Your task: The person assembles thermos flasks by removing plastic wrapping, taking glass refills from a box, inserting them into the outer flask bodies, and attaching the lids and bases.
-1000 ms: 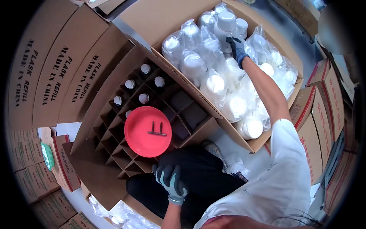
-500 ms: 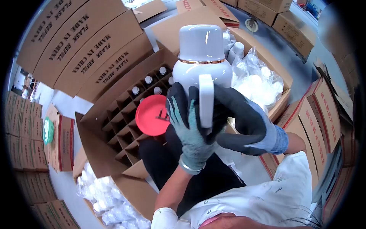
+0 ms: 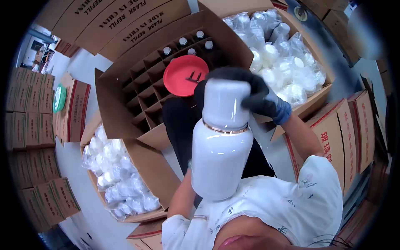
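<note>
A glossy white flask (image 3: 221, 162) with a gold ring below its tall cap (image 3: 227, 102) is held upright close to the camera, in front of the chest. My right hand (image 3: 260, 93), in a dark glove with a blue cuff, has its fingers curled round the top and right side of the cap. Only a sliver of my left hand (image 3: 190, 165) shows at the flask's left edge; the flask hides its fingers. Behind the flask, a red round dish (image 3: 179, 79) holding small dark pieces rests on a divided carton (image 3: 112, 106) with several white-capped bottles.
An open carton (image 3: 318, 93) of bagged white items stands at the upper right, another (image 3: 160, 214) at the lower left. Closed cartons (image 3: 329, 137) line the right side, and stacked ones (image 3: 31, 129) the left. A green object (image 3: 60, 98) lies on a box.
The flask has come out of the upper right carton to in front of the chest. Its handle no longer shows. My right hand has moved from its body up to the cap. The view has shifted.
</note>
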Tool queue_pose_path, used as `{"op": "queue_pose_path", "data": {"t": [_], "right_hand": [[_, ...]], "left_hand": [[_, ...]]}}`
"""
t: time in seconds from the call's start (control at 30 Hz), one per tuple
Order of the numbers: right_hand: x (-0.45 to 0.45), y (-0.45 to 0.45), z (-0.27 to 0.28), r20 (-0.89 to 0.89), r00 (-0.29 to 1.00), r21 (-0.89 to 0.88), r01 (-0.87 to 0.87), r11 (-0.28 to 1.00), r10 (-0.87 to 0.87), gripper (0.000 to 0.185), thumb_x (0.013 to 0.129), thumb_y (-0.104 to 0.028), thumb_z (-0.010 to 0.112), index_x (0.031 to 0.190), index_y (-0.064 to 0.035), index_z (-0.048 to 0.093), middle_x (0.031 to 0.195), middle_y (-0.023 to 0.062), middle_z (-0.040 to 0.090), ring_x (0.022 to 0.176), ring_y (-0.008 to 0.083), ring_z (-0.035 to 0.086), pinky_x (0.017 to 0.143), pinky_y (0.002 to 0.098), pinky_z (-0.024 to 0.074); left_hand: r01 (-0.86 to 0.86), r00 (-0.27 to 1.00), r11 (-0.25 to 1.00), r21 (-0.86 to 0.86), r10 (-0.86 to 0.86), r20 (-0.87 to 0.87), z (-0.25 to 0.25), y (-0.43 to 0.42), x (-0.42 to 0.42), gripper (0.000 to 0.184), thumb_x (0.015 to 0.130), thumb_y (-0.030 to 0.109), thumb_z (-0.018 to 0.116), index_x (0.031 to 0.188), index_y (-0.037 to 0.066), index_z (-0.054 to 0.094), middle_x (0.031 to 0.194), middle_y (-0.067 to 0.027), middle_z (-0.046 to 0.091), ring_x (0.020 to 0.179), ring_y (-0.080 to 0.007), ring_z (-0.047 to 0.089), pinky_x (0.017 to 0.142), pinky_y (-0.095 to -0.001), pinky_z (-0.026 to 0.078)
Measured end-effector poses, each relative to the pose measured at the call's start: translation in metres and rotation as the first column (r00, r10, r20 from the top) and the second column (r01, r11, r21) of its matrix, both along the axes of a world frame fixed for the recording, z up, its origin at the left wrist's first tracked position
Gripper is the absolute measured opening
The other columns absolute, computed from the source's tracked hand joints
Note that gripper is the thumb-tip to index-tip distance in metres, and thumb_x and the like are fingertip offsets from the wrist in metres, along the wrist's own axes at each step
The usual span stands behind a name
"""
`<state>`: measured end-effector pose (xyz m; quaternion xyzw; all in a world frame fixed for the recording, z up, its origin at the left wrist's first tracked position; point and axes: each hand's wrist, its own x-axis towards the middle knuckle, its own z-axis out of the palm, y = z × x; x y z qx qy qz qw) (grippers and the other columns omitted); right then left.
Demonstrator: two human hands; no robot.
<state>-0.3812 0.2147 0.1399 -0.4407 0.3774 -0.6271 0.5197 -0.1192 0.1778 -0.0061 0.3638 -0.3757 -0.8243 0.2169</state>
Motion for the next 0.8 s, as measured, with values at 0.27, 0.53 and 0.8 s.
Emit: {"op": "queue_pose_path", "data": {"t": [0.27,0.53,0.8], "right_hand": [[-0.146,0.067,-0.216,-0.615,0.127,-0.222,0.919,0.325,-0.779,0.051,0.086,-0.025,0.068,0.128,-0.0018,0.052,0.130,0.0110,0.052,0.116,0.0259,0.049,0.096,0.0371,0.0416],[-0.012,0.034,-0.112,-0.481,0.732,-0.100,0.502,0.859,-0.483,0.044,0.089,-0.027,0.061,0.125,-0.0035,0.050,0.123,0.0159,0.052,0.114,0.0285,0.049,0.099,0.0397,0.0386],[0.041,-0.023,-0.052,-0.081,0.941,0.057,0.333,0.941,-0.328,0.039,0.087,-0.032,0.063,0.114,-0.0054,0.056,0.104,0.0043,0.060,0.096,0.0113,0.055,0.087,0.0278,0.0458]], "left_hand": [[-0.192,0.884,0.751,0.632,0.412,-0.221,-0.057,0.016,0.027,0.032,0.095,0.019,0.053,0.121,0.002,0.052,0.113,-0.0090,0.059,0.099,-0.0198,0.058,0.087,-0.0334,0.050],[0.089,0.842,0.263,-0.961,0.496,0.214,0.033,-0.051,-0.003,0.026,0.089,0.013,0.061,0.112,0.001,0.058,0.111,-0.0120,0.060,0.099,-0.0192,0.058,0.082,-0.0336,0.050],[0.023,0.996,0.721,-0.693,0.047,0.081,-0.028,-0.066,0.070,0.047,0.088,0.012,0.058,0.131,-0.004,0.047,0.121,-0.0126,0.059,0.107,-0.0215,0.058,0.095,-0.0324,0.045]]}}
